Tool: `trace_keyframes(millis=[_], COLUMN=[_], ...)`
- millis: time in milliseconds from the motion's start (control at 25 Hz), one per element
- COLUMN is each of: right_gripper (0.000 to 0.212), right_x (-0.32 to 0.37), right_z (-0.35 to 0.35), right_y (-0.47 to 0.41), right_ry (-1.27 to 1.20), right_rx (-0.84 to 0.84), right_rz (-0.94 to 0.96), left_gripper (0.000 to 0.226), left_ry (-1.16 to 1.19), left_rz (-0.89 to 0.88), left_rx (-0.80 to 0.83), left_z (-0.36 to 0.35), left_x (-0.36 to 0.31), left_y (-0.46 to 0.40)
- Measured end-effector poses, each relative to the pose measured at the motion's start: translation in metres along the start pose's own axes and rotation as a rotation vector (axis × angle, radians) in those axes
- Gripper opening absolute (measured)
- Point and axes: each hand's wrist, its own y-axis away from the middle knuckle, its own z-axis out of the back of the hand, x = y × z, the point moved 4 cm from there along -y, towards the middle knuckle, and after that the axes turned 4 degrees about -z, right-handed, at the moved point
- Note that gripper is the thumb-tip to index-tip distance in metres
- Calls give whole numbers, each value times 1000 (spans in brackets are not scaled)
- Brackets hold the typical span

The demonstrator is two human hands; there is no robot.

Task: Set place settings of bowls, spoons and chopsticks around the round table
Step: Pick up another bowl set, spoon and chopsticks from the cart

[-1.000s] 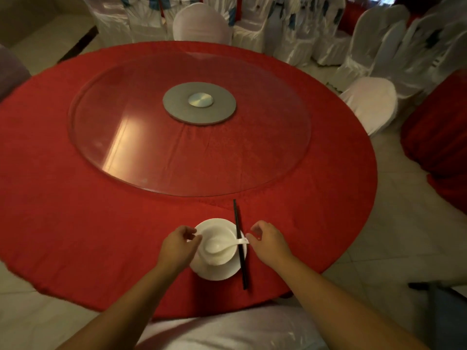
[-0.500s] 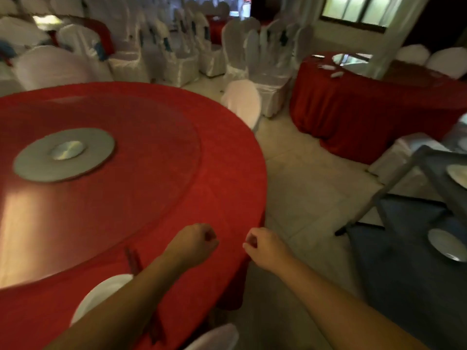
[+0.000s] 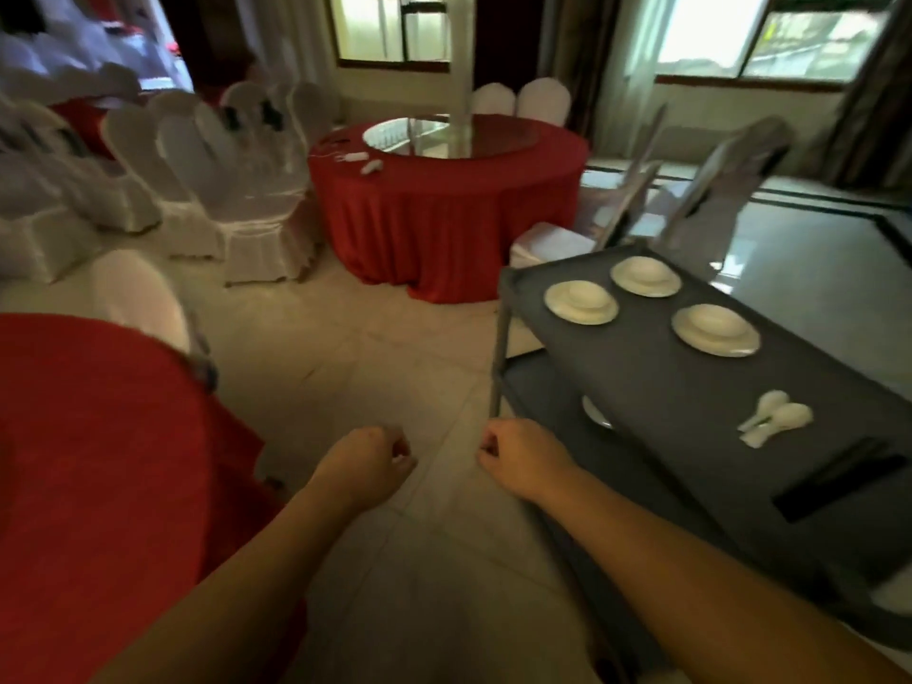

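Both forearms extended forward over the tiled floor, left of the grey cart [image 3: 656, 387]. Left hand [image 3: 367, 461] and right hand [image 3: 523, 456] loosely curled, palms down, holding nothing. On the cart's flat matte top: three round white bowls [image 3: 581, 301] on saucers at the far end, glossy white spoons [image 3: 777, 422] nearer, dark chopsticks [image 3: 839, 478] nearest. Red-clothed round table [image 3: 98, 436] left of the cart, edge only.
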Motion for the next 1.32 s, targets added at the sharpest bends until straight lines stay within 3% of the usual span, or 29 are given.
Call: trace_keyframes(millis=[400, 680, 880, 1120, 1320], right_gripper=[19, 15, 14, 23, 30], right_x=[-205, -292, -318, -341, -352], right_z=[80, 91, 91, 74, 62], right_y=[-68, -194, -291, -358, -366], right_ry=[-49, -98, -143, -376, -607], right_rx=[-71, -86, -82, -114, -174], right_rz=[-458, -692, -798, -991, -1211], left_gripper=[12, 28, 36, 35, 16], left_ry=[58, -11, -11, 26, 76], left_rz=[-200, -299, -298, -317, -306], left_rx=[120, 140, 202, 321, 392], left_z=[-43, -73, -91, -118, -137], left_x=[-145, -161, -149, -145, -145], left_y=[-240, -467, -585, -654, -662])
